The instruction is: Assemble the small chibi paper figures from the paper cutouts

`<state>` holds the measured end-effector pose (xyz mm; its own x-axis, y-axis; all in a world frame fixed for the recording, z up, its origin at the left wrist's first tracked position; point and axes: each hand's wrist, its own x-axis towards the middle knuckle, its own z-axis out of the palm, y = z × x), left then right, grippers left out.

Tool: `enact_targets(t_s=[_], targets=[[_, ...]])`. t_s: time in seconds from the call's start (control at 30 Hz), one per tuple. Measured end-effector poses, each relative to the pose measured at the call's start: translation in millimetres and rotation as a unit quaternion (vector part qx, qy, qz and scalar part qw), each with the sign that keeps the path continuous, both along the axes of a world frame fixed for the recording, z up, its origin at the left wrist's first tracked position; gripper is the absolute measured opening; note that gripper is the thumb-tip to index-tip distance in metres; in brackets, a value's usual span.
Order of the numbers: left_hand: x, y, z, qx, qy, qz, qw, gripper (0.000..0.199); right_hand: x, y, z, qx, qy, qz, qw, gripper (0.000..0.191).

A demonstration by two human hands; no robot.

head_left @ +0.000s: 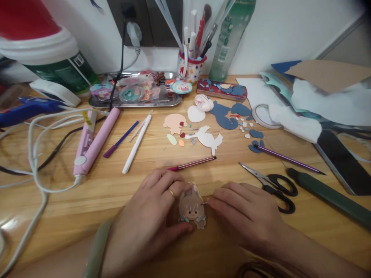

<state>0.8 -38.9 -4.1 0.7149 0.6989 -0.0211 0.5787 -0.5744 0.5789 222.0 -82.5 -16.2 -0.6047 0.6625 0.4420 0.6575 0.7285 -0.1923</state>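
A small flat cartoon-character cutout with brown hair lies on the table between my hands. The fingertips of my left hand press on its top edge, and the thumb lies by its lower left side. My right hand is closed in a pinch around a thin pointed tool, whose tip touches the cutout's right side; most of the tool is hidden. Beyond the hands lies a dark pink felt-tip pen. Black-handled scissors rest open to the right of my right hand.
Paper pieces, among them a white cutout and blue-grey shapes, spread across the middle. At left are a pink hair straightener and looping cables. A metal tray and pen cup stand behind. A phone and green-handled tool lie right.
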Motion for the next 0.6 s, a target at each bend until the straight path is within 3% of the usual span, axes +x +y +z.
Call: enact_targets(t_s=[0.6], targets=[[1.8,0.5,-1.4,0.002,0.0,0.006,1.0,0.045,4.5,-2.3,-1.0,-0.019,0.001,0.001,1.0,0.011]])
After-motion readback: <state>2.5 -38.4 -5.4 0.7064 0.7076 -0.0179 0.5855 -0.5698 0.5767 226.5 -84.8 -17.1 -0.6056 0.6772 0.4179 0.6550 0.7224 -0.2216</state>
